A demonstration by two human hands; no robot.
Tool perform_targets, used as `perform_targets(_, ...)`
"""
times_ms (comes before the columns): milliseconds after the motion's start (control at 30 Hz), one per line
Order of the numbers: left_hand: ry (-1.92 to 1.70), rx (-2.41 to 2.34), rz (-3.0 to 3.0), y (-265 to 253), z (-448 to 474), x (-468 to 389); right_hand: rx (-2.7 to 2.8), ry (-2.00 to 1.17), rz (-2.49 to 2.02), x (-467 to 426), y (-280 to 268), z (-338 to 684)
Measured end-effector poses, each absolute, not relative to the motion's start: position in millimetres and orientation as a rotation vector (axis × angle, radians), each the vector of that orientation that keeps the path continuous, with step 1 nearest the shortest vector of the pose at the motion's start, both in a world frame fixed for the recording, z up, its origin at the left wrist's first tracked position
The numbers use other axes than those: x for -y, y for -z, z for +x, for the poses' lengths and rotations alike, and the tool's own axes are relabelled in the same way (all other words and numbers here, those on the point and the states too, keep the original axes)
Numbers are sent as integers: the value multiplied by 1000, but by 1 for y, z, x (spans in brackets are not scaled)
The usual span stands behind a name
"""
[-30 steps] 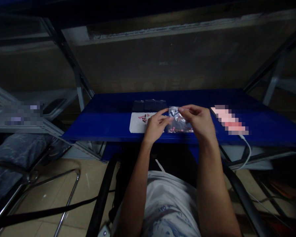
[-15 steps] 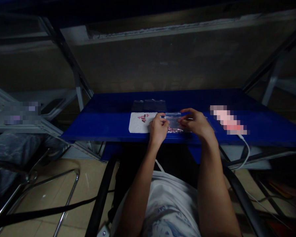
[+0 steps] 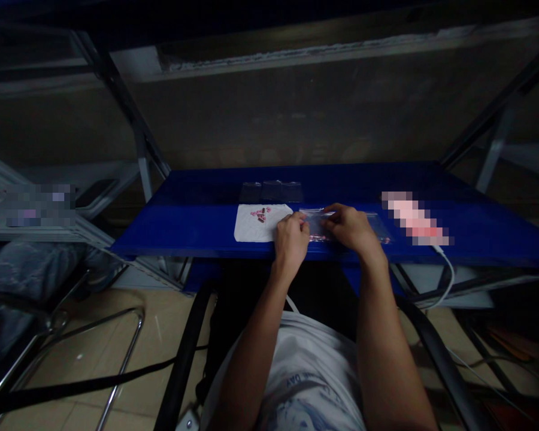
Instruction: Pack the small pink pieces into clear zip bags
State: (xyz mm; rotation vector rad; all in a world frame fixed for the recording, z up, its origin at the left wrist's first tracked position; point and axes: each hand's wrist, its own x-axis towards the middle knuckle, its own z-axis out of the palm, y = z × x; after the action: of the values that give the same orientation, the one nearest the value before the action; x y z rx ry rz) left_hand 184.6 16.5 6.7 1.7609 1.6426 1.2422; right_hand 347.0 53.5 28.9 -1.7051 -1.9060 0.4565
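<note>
A clear zip bag (image 3: 314,221) lies low over the table between my two hands, with small pink pieces along its bottom. My left hand (image 3: 291,236) is closed on the bag's left side, thumb against the fingers. My right hand (image 3: 351,225) pinches near the top edge on the bag's right part. Just left of my left hand is a white paper sheet (image 3: 251,227), and small pink and dark pieces (image 3: 261,214) are gathered on it. Another clear bag (image 3: 377,227) with a few pink bits at its bottom shows beyond my right hand, partly hidden.
Clear flat bags (image 3: 281,191) lie behind the paper on the blue table (image 3: 197,209). A blurred-out pink object (image 3: 413,215) with a white cable (image 3: 451,269) lies to the right. Black chair armrests (image 3: 184,353) flank me; a person's leg (image 3: 13,299) is at left.
The bag has been lowered and tilted flatter toward the table. My right hand has come slightly down and left, its fingers closer together, uncovering the other bag at right.
</note>
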Motion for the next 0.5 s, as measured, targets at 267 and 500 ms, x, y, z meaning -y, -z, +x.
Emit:
perform_targets(267, -1087, -1748, 1886, -16, 185, -10, 1886, -375, -1739, -52, -30, 348)
perform_targets(500, -1097, -1783, 1950, -28, 172, -8, 1795, -395, -1769, -61, -37, 351)
